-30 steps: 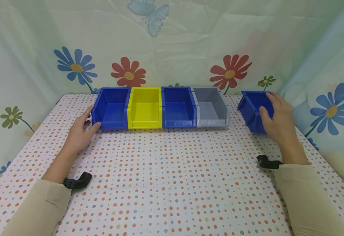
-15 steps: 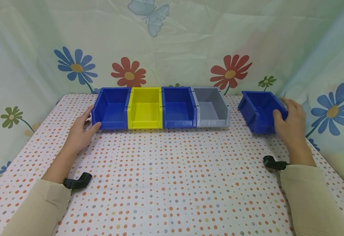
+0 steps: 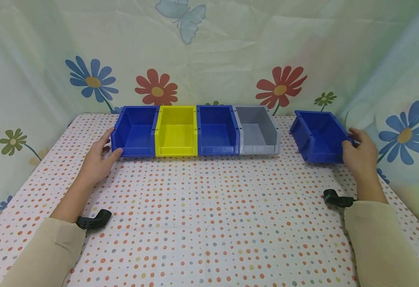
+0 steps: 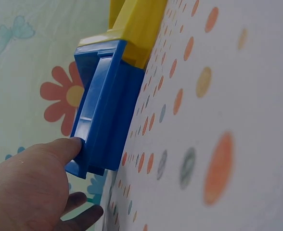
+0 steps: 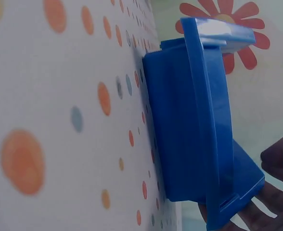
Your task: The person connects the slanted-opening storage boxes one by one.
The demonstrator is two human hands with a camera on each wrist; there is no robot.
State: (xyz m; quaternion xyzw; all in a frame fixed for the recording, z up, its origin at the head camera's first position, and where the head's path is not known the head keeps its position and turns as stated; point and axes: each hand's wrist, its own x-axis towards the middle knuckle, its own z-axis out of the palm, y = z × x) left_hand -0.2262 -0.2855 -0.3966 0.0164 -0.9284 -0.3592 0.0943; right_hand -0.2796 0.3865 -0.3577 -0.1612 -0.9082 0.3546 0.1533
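A row of storage bins stands against the back: a blue bin (image 3: 135, 152), a yellow bin (image 3: 179, 151), a second blue bin (image 3: 218, 150) and a grey bin (image 3: 259, 149). At the row's left end, my left hand (image 3: 98, 161) touches the first blue bin's front corner with its thumb, the fingers along the outer side. Apart from the row, on the right, a separate blue bin (image 3: 322, 155) sits turned at an angle. My right hand (image 3: 361, 155) is at its right side wall. In the right wrist view its thumb (image 5: 281, 161) is clear of the rim; fingers lie partly hidden behind the bin.
All bins stand on a dotted tablecloth (image 3: 195, 219), with a gap between the grey bin and the separate blue one. A flowered curtain (image 3: 223, 52) hangs close behind and at both sides. Each wrist carries a black camera mount (image 3: 94, 221).
My right hand has moved right, from over the separate blue bin's opening to its right side wall. The bins and my left hand have stayed in place.
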